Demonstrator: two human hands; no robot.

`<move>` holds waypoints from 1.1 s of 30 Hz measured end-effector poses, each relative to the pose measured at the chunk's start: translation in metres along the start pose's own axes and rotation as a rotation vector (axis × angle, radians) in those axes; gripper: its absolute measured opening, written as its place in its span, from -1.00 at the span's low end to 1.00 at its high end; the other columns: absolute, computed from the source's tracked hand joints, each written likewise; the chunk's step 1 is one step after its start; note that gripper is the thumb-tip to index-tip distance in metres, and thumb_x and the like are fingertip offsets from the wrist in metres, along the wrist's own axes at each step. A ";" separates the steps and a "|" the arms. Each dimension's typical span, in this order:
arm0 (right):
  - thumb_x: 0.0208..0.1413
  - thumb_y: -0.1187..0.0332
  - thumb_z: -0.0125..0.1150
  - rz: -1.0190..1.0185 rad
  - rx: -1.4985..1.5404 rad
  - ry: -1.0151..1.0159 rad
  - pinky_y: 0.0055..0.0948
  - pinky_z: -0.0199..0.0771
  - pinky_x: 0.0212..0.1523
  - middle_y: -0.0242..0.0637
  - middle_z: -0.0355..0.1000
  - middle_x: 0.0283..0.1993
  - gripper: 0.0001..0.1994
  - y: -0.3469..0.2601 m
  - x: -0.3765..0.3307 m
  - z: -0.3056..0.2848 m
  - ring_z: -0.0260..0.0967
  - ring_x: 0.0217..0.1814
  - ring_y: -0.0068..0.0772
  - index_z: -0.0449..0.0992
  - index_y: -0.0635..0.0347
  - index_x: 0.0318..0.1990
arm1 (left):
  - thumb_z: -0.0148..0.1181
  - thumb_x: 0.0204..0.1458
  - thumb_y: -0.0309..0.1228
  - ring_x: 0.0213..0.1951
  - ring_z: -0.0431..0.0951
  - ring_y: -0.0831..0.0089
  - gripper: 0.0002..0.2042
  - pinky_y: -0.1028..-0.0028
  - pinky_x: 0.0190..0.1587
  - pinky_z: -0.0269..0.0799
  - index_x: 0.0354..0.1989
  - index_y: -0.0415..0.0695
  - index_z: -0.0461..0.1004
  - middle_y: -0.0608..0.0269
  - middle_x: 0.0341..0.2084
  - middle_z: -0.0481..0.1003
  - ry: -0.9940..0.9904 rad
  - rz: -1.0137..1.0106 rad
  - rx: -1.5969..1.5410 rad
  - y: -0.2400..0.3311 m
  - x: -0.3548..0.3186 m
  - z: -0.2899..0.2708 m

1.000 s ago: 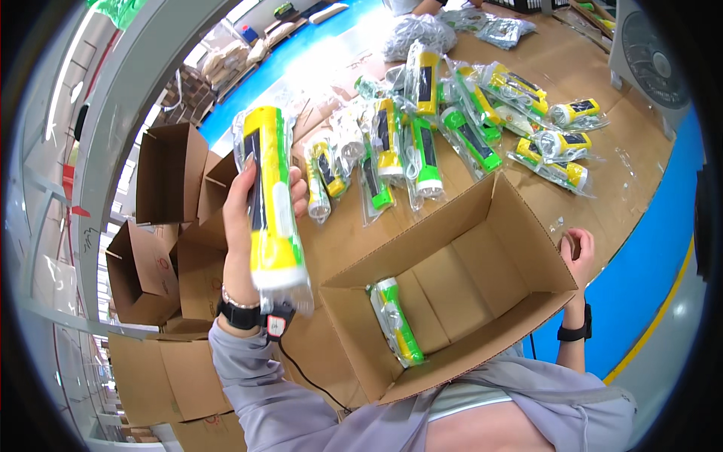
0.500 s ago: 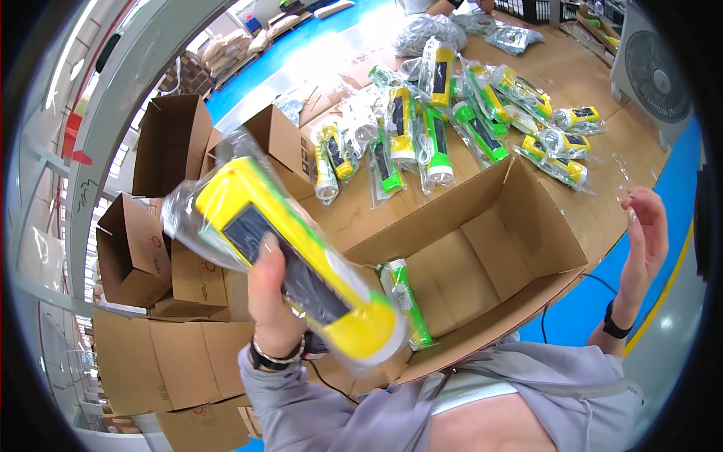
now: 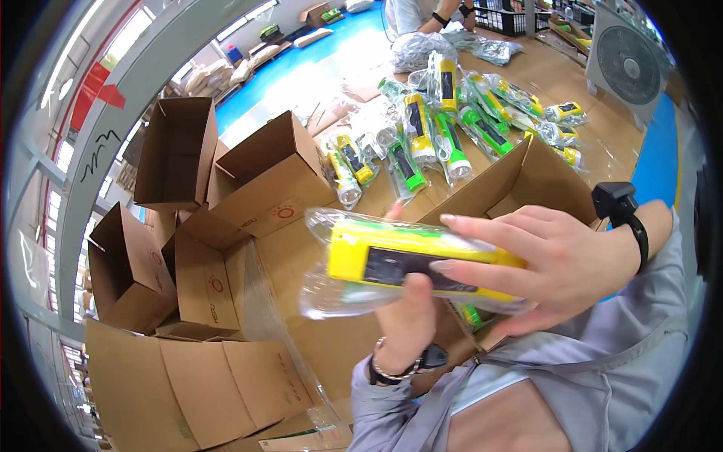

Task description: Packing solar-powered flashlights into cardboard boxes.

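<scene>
A bagged yellow and green flashlight [image 3: 346, 260] with a dark panel lies crosswise in front of me, in clear plastic. My left hand [image 3: 407, 320] grips it from below, thumb on the panel. Over its right end my right hand [image 3: 561, 252] is laid, fingers across the yellow side and panel. Both hands are above an open cardboard box [image 3: 527, 177], which they partly cover. Low in that box a bit of another green flashlight [image 3: 472, 315] shows below the right hand; the rest is hidden.
Several bagged flashlights [image 3: 418, 124] lie spread over the cardboard-covered table. Open cardboard boxes [image 3: 260, 184] stand on the left, with a folded carton [image 3: 203, 388] nearer me. A fan [image 3: 629, 64] is at the far right. Another person's hands [image 3: 452, 9] are at the far edge.
My left hand has carried the flashlight to the right and turned it crosswise. My right hand has come in from the right side onto it. The view has shifted left.
</scene>
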State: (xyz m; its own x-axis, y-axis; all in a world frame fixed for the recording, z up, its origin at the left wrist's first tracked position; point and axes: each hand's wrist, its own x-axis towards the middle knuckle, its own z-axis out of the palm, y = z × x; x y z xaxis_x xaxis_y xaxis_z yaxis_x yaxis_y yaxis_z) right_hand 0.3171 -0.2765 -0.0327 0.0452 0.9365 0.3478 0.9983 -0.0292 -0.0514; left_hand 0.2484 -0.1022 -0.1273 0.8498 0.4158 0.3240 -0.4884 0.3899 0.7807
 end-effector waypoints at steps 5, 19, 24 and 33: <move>-0.38 0.31 0.37 0.080 -0.343 0.036 -0.41 0.42 -0.30 -0.07 0.28 0.08 -0.16 0.000 0.027 0.018 0.38 -0.32 -0.28 0.24 0.04 0.25 | 0.22 0.06 -0.48 0.02 0.38 0.48 -0.52 0.45 0.06 0.32 0.14 -0.29 0.23 0.12 0.05 0.35 -0.076 0.015 0.016 0.019 -0.005 0.001; -0.18 0.42 0.22 0.169 -0.361 0.034 -0.36 0.40 -0.23 -0.05 0.38 -0.07 -0.44 0.011 0.049 0.026 0.41 -0.22 -0.17 0.32 0.45 0.06 | 0.13 0.10 -0.46 -0.23 0.47 0.46 -0.55 0.49 -0.23 0.43 0.14 -0.28 0.18 0.20 -0.15 0.41 -0.238 -0.275 -0.184 0.014 0.011 -0.009; 0.01 0.42 0.22 0.366 0.500 -0.179 -0.42 0.43 -0.24 -0.23 0.45 -0.31 -0.64 0.027 0.047 -0.019 0.43 -0.30 -0.37 0.39 0.21 0.01 | 0.38 -0.22 -0.60 0.03 0.33 0.42 -0.20 0.44 -0.03 0.31 0.22 -0.23 0.02 0.21 -0.07 0.32 -0.268 -0.055 0.039 0.021 0.019 -0.024; -0.14 0.27 0.42 0.328 0.692 -0.157 -0.35 0.51 -0.26 -0.14 0.47 -0.24 -0.37 0.010 0.032 0.014 0.50 -0.24 -0.20 0.23 0.24 0.08 | 0.36 -0.15 -0.48 -0.38 0.52 0.50 -0.69 0.47 -0.23 0.46 -0.23 -0.32 0.47 0.22 -0.42 0.52 -0.013 -0.010 0.096 0.023 -0.001 -0.006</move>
State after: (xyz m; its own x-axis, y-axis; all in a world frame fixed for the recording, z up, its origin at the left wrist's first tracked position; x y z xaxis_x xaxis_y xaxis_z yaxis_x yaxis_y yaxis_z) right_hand 0.3279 -0.2414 -0.0354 0.2762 0.9577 0.0803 0.6821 -0.1365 -0.7184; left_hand 0.2354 -0.0881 -0.1127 0.8572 0.4014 0.3227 -0.4595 0.3131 0.8311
